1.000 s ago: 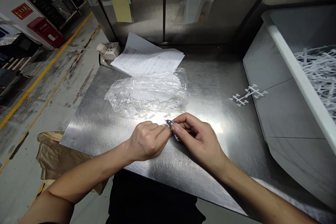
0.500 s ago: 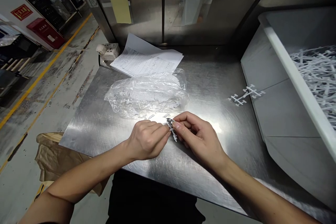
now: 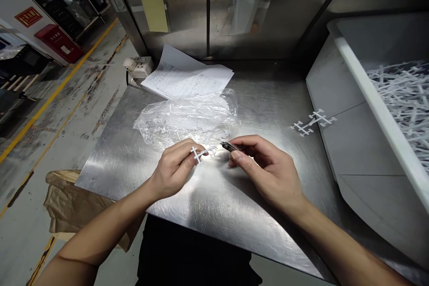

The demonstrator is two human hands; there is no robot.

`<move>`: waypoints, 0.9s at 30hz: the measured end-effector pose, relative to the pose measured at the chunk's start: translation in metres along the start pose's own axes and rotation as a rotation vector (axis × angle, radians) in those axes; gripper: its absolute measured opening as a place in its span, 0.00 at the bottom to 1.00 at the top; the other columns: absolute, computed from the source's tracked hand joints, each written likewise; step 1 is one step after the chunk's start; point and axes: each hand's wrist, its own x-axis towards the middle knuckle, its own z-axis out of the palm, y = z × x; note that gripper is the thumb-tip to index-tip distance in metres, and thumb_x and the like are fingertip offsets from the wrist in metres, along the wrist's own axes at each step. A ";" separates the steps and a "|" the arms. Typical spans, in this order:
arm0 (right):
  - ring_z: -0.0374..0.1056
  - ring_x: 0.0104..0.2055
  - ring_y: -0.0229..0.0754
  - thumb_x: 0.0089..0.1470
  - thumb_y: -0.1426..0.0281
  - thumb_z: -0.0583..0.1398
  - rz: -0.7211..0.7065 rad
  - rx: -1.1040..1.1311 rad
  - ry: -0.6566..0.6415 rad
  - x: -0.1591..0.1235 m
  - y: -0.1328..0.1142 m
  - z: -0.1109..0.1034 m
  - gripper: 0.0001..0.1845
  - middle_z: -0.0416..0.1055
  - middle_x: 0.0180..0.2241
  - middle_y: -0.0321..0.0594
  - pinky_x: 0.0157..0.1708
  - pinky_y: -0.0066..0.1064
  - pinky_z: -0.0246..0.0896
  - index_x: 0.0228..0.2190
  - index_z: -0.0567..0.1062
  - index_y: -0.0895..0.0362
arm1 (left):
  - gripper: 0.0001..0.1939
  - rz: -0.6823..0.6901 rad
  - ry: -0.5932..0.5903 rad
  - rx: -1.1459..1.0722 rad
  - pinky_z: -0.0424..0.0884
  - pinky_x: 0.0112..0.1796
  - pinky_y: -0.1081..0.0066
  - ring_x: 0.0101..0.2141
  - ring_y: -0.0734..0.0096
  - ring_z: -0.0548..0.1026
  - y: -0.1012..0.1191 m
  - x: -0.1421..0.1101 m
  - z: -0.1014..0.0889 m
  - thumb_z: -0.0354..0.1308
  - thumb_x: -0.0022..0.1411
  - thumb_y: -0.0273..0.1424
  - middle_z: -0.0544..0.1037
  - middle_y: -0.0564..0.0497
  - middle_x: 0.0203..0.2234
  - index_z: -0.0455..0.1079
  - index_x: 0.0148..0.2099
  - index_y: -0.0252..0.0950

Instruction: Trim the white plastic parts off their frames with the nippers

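Note:
My left hand (image 3: 174, 167) pinches a small white plastic sprue piece (image 3: 202, 153) just above the steel table (image 3: 214, 214). My right hand (image 3: 268, 172) is closed round a small dark metal cutter (image 3: 228, 146), whose tip points at the sprue piece with a small gap between them. Right behind both hands lies a clear plastic bag (image 3: 187, 120) holding small white parts. A few loose white bits lie at the bag's front edge.
Another white sprue (image 3: 313, 123) lies on the table to the right, beside a large white bin (image 3: 368, 98) full of white sprues. Printed papers (image 3: 187, 78) and a power strip (image 3: 137, 65) sit at the back. A brown paper bag (image 3: 67, 201) hangs off the left edge.
My hands have parted and lifted slightly. The left hand now holds the white sprue piece out to the left of the cutter, which before was closed against it.

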 end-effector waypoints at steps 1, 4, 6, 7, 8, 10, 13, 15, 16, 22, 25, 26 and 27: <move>0.80 0.36 0.45 0.69 0.63 0.68 -0.013 -0.014 -0.005 0.000 0.000 0.000 0.07 0.83 0.36 0.39 0.39 0.38 0.75 0.45 0.83 0.51 | 0.11 -0.052 -0.020 -0.050 0.71 0.38 0.71 0.36 0.71 0.76 0.000 -0.001 0.000 0.54 0.82 0.28 0.78 0.50 0.35 0.78 0.50 0.36; 0.79 0.38 0.44 0.69 0.65 0.67 -0.069 -0.064 -0.026 -0.001 0.001 -0.001 0.05 0.84 0.38 0.38 0.40 0.37 0.73 0.45 0.83 0.51 | 0.12 -0.194 -0.079 -0.175 0.69 0.36 0.72 0.33 0.73 0.74 -0.002 -0.004 0.000 0.54 0.83 0.32 0.76 0.51 0.34 0.78 0.48 0.37; 0.79 0.40 0.43 0.69 0.67 0.67 -0.118 -0.106 -0.047 -0.002 0.003 -0.002 0.05 0.84 0.40 0.37 0.41 0.36 0.73 0.46 0.83 0.50 | 0.13 -0.245 -0.105 -0.224 0.67 0.34 0.73 0.29 0.75 0.71 -0.003 -0.006 0.002 0.54 0.84 0.34 0.74 0.54 0.30 0.78 0.48 0.37; 0.79 0.40 0.43 0.70 0.68 0.67 -0.141 -0.127 -0.060 -0.002 0.005 -0.002 0.05 0.83 0.40 0.36 0.42 0.36 0.72 0.46 0.83 0.50 | 0.13 -0.253 -0.111 -0.235 0.66 0.33 0.73 0.28 0.76 0.70 -0.002 -0.007 0.003 0.54 0.84 0.34 0.72 0.55 0.28 0.77 0.48 0.37; 0.78 0.40 0.42 0.70 0.68 0.67 -0.160 -0.145 -0.071 -0.002 0.006 -0.002 0.05 0.83 0.39 0.36 0.41 0.35 0.72 0.46 0.83 0.50 | 0.13 -0.248 -0.114 -0.235 0.66 0.32 0.73 0.27 0.76 0.69 -0.002 -0.007 0.004 0.53 0.84 0.34 0.71 0.56 0.27 0.77 0.47 0.36; 0.77 0.39 0.42 0.71 0.68 0.66 -0.181 -0.175 -0.083 -0.003 0.007 -0.002 0.04 0.82 0.39 0.36 0.40 0.35 0.71 0.46 0.82 0.51 | 0.13 -0.216 -0.110 -0.207 0.67 0.33 0.74 0.27 0.77 0.70 -0.001 -0.007 0.005 0.53 0.84 0.33 0.71 0.57 0.25 0.76 0.45 0.36; 0.77 0.37 0.42 0.71 0.68 0.66 -0.178 -0.198 -0.092 -0.003 0.008 -0.002 0.04 0.81 0.37 0.36 0.39 0.35 0.70 0.46 0.82 0.52 | 0.13 -0.166 -0.097 -0.148 0.67 0.33 0.75 0.27 0.78 0.71 -0.001 -0.005 0.005 0.53 0.84 0.32 0.72 0.57 0.26 0.74 0.44 0.36; 0.77 0.37 0.42 0.71 0.67 0.66 -0.168 -0.205 -0.101 -0.003 0.008 -0.002 0.04 0.81 0.37 0.36 0.39 0.35 0.69 0.45 0.82 0.52 | 0.13 -0.148 -0.095 -0.127 0.67 0.33 0.75 0.27 0.78 0.70 -0.001 -0.005 0.005 0.52 0.84 0.31 0.71 0.57 0.25 0.73 0.43 0.37; 0.77 0.37 0.43 0.71 0.67 0.66 -0.162 -0.209 -0.105 -0.003 0.008 -0.002 0.04 0.82 0.37 0.37 0.39 0.36 0.69 0.45 0.82 0.52 | 0.14 -0.141 -0.097 -0.118 0.67 0.32 0.75 0.27 0.78 0.70 -0.001 -0.004 0.005 0.52 0.84 0.31 0.71 0.57 0.25 0.72 0.41 0.37; 0.77 0.38 0.47 0.71 0.64 0.66 -0.118 -0.222 -0.121 -0.003 0.005 -0.003 0.05 0.82 0.37 0.39 0.40 0.39 0.70 0.44 0.82 0.50 | 0.18 -0.084 -0.115 -0.052 0.67 0.30 0.74 0.26 0.76 0.71 0.001 -0.002 0.004 0.52 0.83 0.31 0.72 0.56 0.24 0.66 0.34 0.37; 0.77 0.38 0.46 0.71 0.64 0.66 -0.127 -0.218 -0.132 -0.002 0.005 -0.004 0.05 0.83 0.37 0.38 0.40 0.39 0.70 0.45 0.83 0.50 | 0.18 -0.062 -0.127 -0.012 0.67 0.29 0.75 0.24 0.77 0.70 0.001 -0.001 0.003 0.52 0.83 0.30 0.72 0.56 0.23 0.67 0.34 0.37; 0.78 0.38 0.46 0.71 0.64 0.66 -0.129 -0.217 -0.132 -0.002 0.005 -0.004 0.06 0.83 0.38 0.38 0.40 0.39 0.70 0.45 0.83 0.50 | 0.18 -0.058 -0.128 -0.004 0.66 0.28 0.75 0.24 0.77 0.69 0.001 0.000 0.003 0.52 0.83 0.30 0.71 0.56 0.23 0.67 0.34 0.37; 0.78 0.38 0.46 0.71 0.63 0.66 -0.123 -0.213 -0.130 -0.002 0.006 -0.004 0.06 0.83 0.38 0.38 0.40 0.38 0.71 0.45 0.83 0.50 | 0.18 -0.057 -0.129 -0.001 0.66 0.28 0.75 0.24 0.77 0.69 0.001 0.000 0.003 0.52 0.83 0.31 0.71 0.57 0.23 0.67 0.35 0.37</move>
